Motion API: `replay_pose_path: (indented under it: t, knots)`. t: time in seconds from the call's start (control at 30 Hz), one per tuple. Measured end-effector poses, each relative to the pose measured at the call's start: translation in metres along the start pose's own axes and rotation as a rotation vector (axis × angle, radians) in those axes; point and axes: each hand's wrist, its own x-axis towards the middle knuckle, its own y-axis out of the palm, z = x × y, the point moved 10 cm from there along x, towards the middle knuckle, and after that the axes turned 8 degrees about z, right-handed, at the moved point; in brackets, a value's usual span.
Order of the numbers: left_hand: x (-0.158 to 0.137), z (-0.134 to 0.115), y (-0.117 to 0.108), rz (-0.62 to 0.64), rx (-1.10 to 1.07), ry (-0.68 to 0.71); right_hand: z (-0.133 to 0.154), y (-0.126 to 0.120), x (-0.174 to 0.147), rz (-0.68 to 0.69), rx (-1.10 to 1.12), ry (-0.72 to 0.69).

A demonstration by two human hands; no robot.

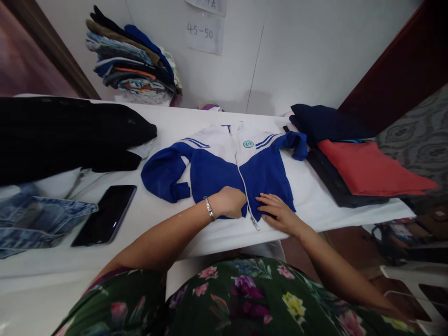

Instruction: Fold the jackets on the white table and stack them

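Observation:
A blue and white zip-up jacket (213, 170) lies spread out, front side up, its collar pointing away from me. Striped lines cross its chest and a round green badge (248, 144) sits on one side. Its front zip (241, 177) runs down to a pull near the hem. My left hand (231, 201), with a bracelet at the wrist, is closed on the jacket's lower front beside the zip. On the other side of the zip, my right hand (278, 214) rests flat on the hem, fingers apart.
A phone (105, 215), jeans (42, 221) and a black garment (63, 135) lie on the left of the white table (224, 235). Folded clothes, with a red one (371, 165) among them, are stacked on the right. Another clothes pile (133, 65) stands by the wall.

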Motion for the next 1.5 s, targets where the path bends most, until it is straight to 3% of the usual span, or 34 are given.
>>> replay_pose_path:
  t: [0.13,0.27,0.37,0.47,0.57,0.73,0.83,0.97,1.03,1.23,1.37,1.5]
  knots:
    - [0.002,-0.004,0.0,0.018,0.082,0.111,-0.003,-0.012,0.004,-0.162,0.146,0.007]
    - [-0.01,-0.01,-0.012,0.042,0.006,0.252,-0.008,-0.026,0.007,-0.348,0.271,0.083]
    - [-0.018,-0.007,-0.024,0.011,-0.06,0.238,0.004,-0.013,0.017,-0.213,0.146,0.035]
    - [-0.017,-0.001,-0.02,0.033,-0.078,0.156,0.011,0.004,0.021,-0.075,0.037,-0.012]
    - [-0.01,-0.006,-0.004,0.07,0.036,0.163,0.008,0.005,0.018,-0.109,0.053,-0.013]
    - [-0.003,-0.015,0.018,0.151,0.221,0.181,-0.004,-0.008,0.012,-0.288,0.234,0.022]
    - [-0.004,-0.013,0.016,0.162,0.187,0.189,0.0,-0.002,0.015,-0.239,0.18,-0.004]
    - [-0.001,0.001,0.007,0.177,-0.022,0.223,0.008,0.01,0.018,-0.126,0.069,-0.013]
    - [0.007,0.016,-0.002,0.11,-0.151,0.193,0.01,0.011,0.017,-0.108,0.072,-0.001]
    - [0.029,0.06,-0.022,-0.267,-0.475,0.015,0.014,0.013,0.021,-0.054,0.17,0.061]
    - [0.033,0.065,-0.02,-0.378,-0.487,-0.053,0.022,0.005,0.031,-0.016,0.224,0.031]
    - [0.031,0.068,-0.022,-0.457,-0.437,-0.136,0.015,-0.024,0.055,-0.1,0.336,0.032]
